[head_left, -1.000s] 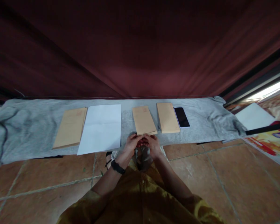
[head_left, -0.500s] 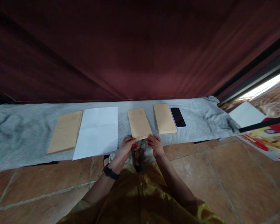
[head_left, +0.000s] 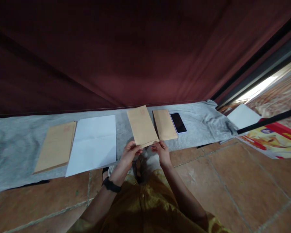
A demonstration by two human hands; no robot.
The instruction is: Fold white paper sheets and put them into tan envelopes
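- The brown envelope (head_left: pixel 141 124) is the centre of your clock, with twelve pointing away from you; its far end leans toward eleven, and its near edge is between your two hands.
- Your left hand (head_left: pixel 130 152), at seven o'clock, pinches the near left corner narrowly, with the thumb above.
- Your right hand (head_left: pixel 163 153), at five o'clock, has its fingertips closed narrowly on the near right corner; how firmly they press, I cannot tell.
- Along the near edge runs a narrow strip (head_left: pixel 149 143) with a crease line. In my judgement, it is best to keep both corners level and to press lightly, so that the paper does not wrinkle.
- Just beside, at three o'clock, lies a stack of envelopes (head_left: pixel 165 125). Your right corner comes very near it; whether they touch is not clear, so sideways pulling could disturb it.
- Farther at three o'clock is the phone (head_left: pixel 178 123), next to this stack.
- Between eight and nine o'clock lies the white paper (head_left: pixel 93 139), and beyond it more brown envelopes (head_left: pixel 55 145).
- Under all these is the soft grey cloth (head_left: pixel 196 126); it may give a less steady support.
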